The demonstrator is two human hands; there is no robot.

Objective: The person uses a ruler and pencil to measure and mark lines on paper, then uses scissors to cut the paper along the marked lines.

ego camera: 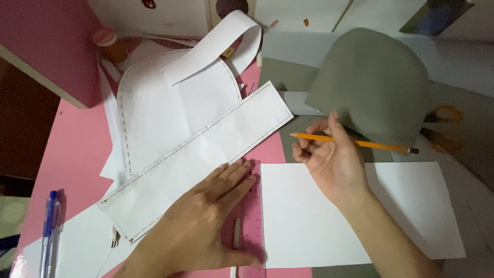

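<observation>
left hand (206,216) flat (fingers released) on pink ruler (253,216); right hand (332,159) grasping orange pencil (355,142).

Two bare hands, left hand (206,219) lower centre, right hand (332,159) centre, forearms unsleeved, no rings or watch visible

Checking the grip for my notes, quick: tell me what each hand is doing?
Left hand: open, flat on the pink ruler.
Right hand: closed, holding the pencil.

Left hand (206,221) flat on ruler (252,216), left of blank sheet (411,206). Right hand (332,159) with pencil (381,146) at sheet's far edge. Paper pattern pieces (170,134) far left; pen (48,231) near left.
</observation>
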